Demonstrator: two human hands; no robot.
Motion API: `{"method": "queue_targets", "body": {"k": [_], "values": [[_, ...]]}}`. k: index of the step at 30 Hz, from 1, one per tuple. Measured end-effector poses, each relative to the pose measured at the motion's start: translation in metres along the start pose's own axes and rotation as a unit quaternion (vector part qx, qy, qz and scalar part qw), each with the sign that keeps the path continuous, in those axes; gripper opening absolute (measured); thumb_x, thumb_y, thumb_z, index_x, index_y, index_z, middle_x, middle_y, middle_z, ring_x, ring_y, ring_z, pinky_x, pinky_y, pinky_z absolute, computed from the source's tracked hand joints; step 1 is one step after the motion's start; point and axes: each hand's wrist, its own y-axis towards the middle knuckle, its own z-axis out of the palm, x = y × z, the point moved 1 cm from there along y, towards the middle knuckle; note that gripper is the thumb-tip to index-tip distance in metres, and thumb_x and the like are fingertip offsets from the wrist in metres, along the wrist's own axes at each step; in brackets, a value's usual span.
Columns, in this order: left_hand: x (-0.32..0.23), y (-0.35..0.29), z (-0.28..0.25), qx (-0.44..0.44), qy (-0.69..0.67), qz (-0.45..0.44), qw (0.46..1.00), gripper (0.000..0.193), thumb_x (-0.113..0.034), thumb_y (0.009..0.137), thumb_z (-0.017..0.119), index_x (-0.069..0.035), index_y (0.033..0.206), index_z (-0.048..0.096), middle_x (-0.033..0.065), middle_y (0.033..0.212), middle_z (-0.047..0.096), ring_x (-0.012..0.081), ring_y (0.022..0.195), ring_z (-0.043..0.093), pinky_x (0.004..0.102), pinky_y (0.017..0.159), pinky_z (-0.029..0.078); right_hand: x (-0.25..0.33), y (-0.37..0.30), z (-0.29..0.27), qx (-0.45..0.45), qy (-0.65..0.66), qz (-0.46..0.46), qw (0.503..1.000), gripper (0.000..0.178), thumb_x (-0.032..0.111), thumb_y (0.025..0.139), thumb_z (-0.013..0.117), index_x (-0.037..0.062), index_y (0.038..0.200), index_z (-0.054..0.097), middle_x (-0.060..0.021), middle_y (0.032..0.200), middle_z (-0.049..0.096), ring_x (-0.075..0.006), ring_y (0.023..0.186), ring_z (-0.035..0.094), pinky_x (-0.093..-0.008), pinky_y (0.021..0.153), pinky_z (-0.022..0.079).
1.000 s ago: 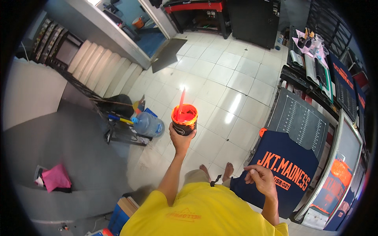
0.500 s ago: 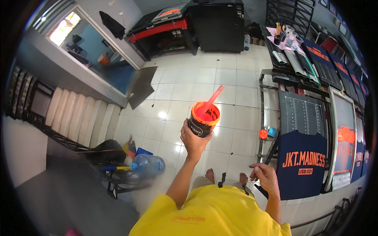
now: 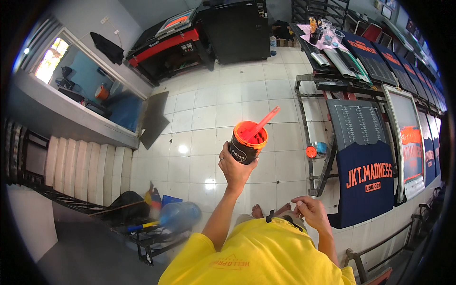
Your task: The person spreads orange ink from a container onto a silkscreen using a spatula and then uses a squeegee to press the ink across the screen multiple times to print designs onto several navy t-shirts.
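Note:
My left hand (image 3: pixel 236 172) is wrapped round a black plastic tub (image 3: pixel 242 149) with a bright orange smeared rim, held out over the floor. Fluorescent red-orange ink coats its inside. An orange-smeared spatula (image 3: pixel 266 121) leans in the tub, its handle sticking out to the upper right. My right hand (image 3: pixel 311 211) hangs at my side with nothing in it, fingers loosely bent and apart. To its right, a navy shirt (image 3: pixel 365 190) with orange print lies on a dark printing board (image 3: pixel 356 121).
A framed screen (image 3: pixel 403 133) with orange ink stands beside the shirt, among several more boards. Left are white steps (image 3: pixel 88 161), a doorway and a blue water bottle (image 3: pixel 180 216). A black and red machine (image 3: pixel 166 52) stands at the back, a metal rail (image 3: pixel 384 256) at lower right.
My view has turned and shifted, so the printing boards sit further left in the picture. The spatula leans more to the right. My left hand still holds the tub.

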Motion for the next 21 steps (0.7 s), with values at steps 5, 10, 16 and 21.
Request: {"method": "queue_targets", "body": {"k": [5, 10, 16, 21], "values": [[-0.019, -0.005, 0.011, 0.027, -0.023, -0.022, 0.999, 0.108, -0.031, 0.057, 0.093, 0.003, 0.139, 0.032, 0.0216, 0.130, 0.050, 0.0380, 0.120, 0.050, 0.0528, 0.102, 0.038, -0.010, 0.002, -0.020, -0.004, -0.040, -0.006, 0.999, 0.025, 0.016, 0.100, 0.054, -0.0028, 0.109, 0.067, -0.0075, 0.075, 0.069, -0.0122, 0.068, 0.066, -0.0278, 0.065, 0.053], [-0.041, -0.005, 0.021, 0.060, -0.096, -0.009, 0.994, 0.107, -0.033, 0.058, 0.092, 0.003, 0.139, 0.032, 0.0211, 0.125, 0.053, 0.0365, 0.116, 0.054, 0.0514, 0.099, 0.041, -0.011, 0.003, -0.045, -0.028, -0.013, 0.003, 1.000, 0.025, 0.016, 0.098, 0.055, -0.0037, 0.108, 0.067, -0.0080, 0.074, 0.069, -0.0131, 0.068, 0.067, -0.0276, 0.065, 0.053], [-0.073, -0.005, 0.025, 0.105, -0.175, -0.007, 0.979, 0.102, -0.025, 0.059, 0.092, 0.003, 0.138, 0.032, 0.0198, 0.125, 0.055, 0.0311, 0.113, 0.058, 0.0435, 0.097, 0.048, -0.022, 0.013, -0.056, -0.066, -0.036, -0.023, 0.997, 0.025, 0.016, 0.096, 0.059, -0.0032, 0.109, 0.067, -0.0090, 0.081, 0.071, -0.0144, 0.076, 0.069, -0.0284, 0.066, 0.053], [-0.093, -0.007, 0.017, 0.178, -0.309, -0.028, 0.934, 0.100, -0.019, 0.061, 0.092, 0.003, 0.137, 0.031, 0.0178, 0.128, 0.053, 0.0246, 0.117, 0.056, 0.0367, 0.099, 0.050, -0.021, 0.067, -0.045, -0.122, -0.089, -0.199, 0.968, 0.053, 0.017, 0.087, 0.073, 0.0002, 0.132, 0.052, -0.0130, 0.119, 0.064, -0.0194, 0.111, 0.062, -0.0341, 0.086, 0.052]]}}
